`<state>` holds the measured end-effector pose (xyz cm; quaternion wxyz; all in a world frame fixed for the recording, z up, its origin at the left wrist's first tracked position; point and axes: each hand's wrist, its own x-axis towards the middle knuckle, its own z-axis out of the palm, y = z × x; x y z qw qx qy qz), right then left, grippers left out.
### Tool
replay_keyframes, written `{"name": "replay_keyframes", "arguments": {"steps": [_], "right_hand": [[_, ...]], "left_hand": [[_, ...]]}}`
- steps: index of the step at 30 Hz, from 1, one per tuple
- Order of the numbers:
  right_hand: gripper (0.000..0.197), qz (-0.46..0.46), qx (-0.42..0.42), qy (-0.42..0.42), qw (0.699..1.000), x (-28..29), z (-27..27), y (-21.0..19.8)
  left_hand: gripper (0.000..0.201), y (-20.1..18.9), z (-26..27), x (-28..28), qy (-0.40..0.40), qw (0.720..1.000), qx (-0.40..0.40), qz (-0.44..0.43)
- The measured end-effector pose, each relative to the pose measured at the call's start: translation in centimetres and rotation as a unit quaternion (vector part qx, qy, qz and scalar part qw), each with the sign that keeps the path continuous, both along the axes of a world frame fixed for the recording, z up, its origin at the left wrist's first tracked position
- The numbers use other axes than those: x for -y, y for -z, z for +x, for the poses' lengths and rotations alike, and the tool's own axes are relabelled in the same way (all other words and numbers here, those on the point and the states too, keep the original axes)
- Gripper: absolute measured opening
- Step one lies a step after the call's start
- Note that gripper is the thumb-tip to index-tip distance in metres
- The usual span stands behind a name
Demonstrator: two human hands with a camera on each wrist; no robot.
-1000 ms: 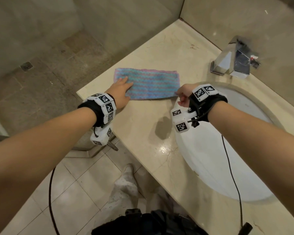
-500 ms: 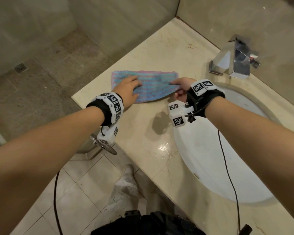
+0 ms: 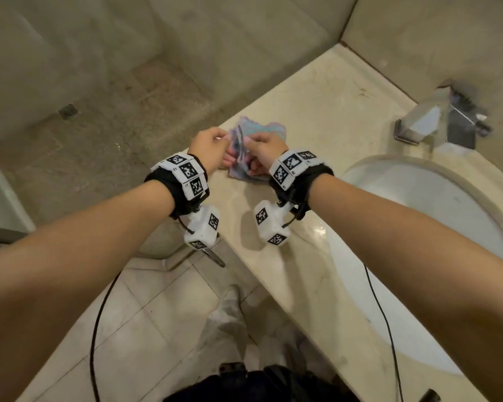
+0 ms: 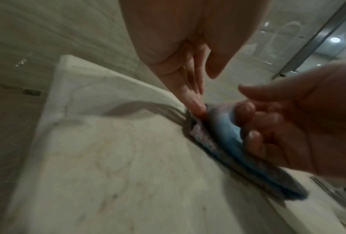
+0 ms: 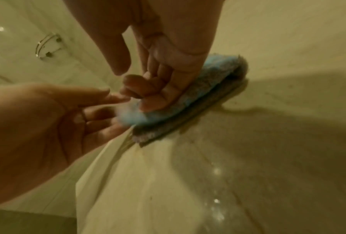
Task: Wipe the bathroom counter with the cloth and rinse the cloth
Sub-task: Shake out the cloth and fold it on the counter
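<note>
The blue-and-pink striped cloth (image 3: 269, 130) lies bunched and folded on the beige marble counter (image 3: 325, 105), near its left front edge. My right hand (image 3: 262, 147) grips the folded cloth (image 5: 200, 85) from above, fingers curled over it and thumb held apart. Close beside it, my left hand (image 3: 212, 146) touches the cloth's (image 4: 224, 131) near end with straight fingers (image 4: 195, 102), its thumb spread away. In the head view the two hands hide the cloth's middle.
A white oval basin (image 3: 424, 216) is sunk into the counter at right, with a chrome faucet (image 3: 436, 123) behind it by the wall. Wet patches shine on the counter near the basin. Left of the counter's edge the tiled floor (image 3: 157, 314) drops away.
The cloth lay flat and spread out before. My hands have come together, the right one bringing its end leftward, and the cloth is now folded and bunched between them.
</note>
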<state>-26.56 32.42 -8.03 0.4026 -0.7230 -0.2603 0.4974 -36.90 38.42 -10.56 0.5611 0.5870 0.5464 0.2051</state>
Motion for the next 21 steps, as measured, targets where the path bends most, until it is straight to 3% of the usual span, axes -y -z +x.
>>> {"name": "replay_keyframes", "arguments": {"steps": [2, 4, 7, 10, 14, 17, 21], "right_hand": [[0.017, -0.004, -0.024, -0.012, 1.000, -0.1, -0.8, 0.4], [0.014, -0.002, 0.014, 0.033, 0.999, -0.2, -0.3, 0.4], [0.021, 0.010, 0.221, 0.042, 0.974, -0.1, 2.0, 0.4], [0.032, -0.012, 0.344, -0.075, 0.936, 0.7, 3.2, 0.7], [0.058, -0.020, 0.469, -0.258, 0.844, 1.4, 2.3, 1.9], [0.071, -0.056, 0.488, -0.308, 0.815, 1.0, 0.9, 2.8], [0.068, -0.097, 0.499, -0.346, 0.789, -0.1, -0.8, 3.4]], "left_hand": [[0.014, 0.0, -0.3, -0.2, -0.014, 1.000, 0.008, -0.025], [0.013, 0.2, -0.5, -0.2, -0.012, 0.999, 0.010, -0.032], [0.050, 0.6, -0.5, 0.1, 0.032, 0.999, -0.038, 0.010], [0.052, 0.3, 0.2, 0.2, 0.095, 0.980, -0.145, 0.097], [0.047, -0.3, -0.1, -0.1, 0.137, 0.961, -0.207, 0.120], [0.045, -0.5, -1.4, -0.4, 0.151, 0.957, -0.220, 0.113], [0.039, -0.4, -2.9, -0.6, 0.149, 0.948, -0.251, 0.128]]}}
